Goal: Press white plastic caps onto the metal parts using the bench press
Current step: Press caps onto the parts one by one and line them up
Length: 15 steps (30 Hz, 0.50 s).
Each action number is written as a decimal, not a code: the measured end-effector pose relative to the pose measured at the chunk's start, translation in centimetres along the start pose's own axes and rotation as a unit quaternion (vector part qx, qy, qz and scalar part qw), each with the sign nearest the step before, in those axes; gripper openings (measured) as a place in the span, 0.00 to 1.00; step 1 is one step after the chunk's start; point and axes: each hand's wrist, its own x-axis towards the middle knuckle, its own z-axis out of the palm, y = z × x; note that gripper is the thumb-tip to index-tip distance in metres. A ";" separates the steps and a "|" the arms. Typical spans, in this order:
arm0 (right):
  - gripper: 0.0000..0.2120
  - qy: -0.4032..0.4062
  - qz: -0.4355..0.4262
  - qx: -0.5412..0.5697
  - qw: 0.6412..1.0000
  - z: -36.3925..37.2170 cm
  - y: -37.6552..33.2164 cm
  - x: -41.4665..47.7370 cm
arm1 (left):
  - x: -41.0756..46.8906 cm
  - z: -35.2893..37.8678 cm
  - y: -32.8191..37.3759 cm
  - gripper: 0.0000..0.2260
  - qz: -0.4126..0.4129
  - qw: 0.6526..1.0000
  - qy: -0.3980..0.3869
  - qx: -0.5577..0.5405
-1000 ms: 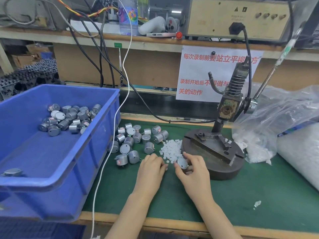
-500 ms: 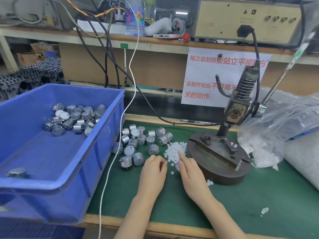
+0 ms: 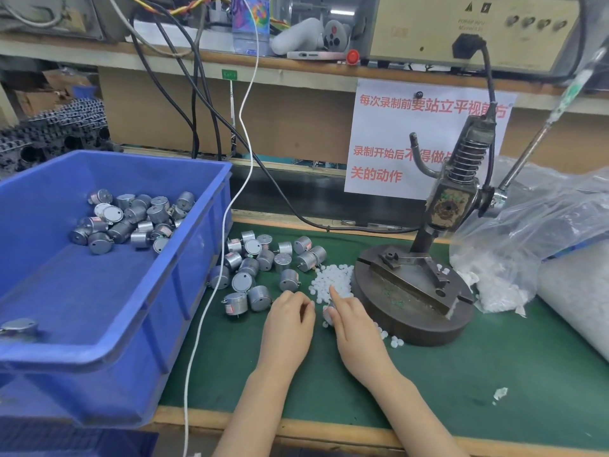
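A green-topped table [image 3: 494, 374] with a wooden front edge carries a blue bin [image 3: 99, 351] at the left, part-filled with metal parts. More metal parts [image 3: 263, 262] lie loose between the bin and a pile of white caps [image 3: 329, 278], which sits just beside the round base of the bench press [image 3: 412, 291]. A clear bag [image 3: 534, 232] slumps at the right. Behind are a shelf [image 3: 164, 57] with cables and a paper notice [image 3: 389, 133].

The left hand [image 3: 290, 319] rests with its fingers curled under; I cannot tell whether they hold anything. The right hand [image 3: 354, 328] points its index finger into the caps, and its hold is unclear.
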 end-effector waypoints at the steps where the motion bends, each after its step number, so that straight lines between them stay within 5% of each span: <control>1: 0.22 -0.003 -0.001 -0.011 1.000 0.0 -0.1 0.0 | 0.0 0.0 0.0 0.06 -0.001 1.000 -0.001 -0.001; 15: 0.24 -0.013 -0.009 -0.131 0.991 0.4 -0.8 -0.1 | 0.0 -0.1 0.2 0.06 -0.010 1.000 -0.007 -0.007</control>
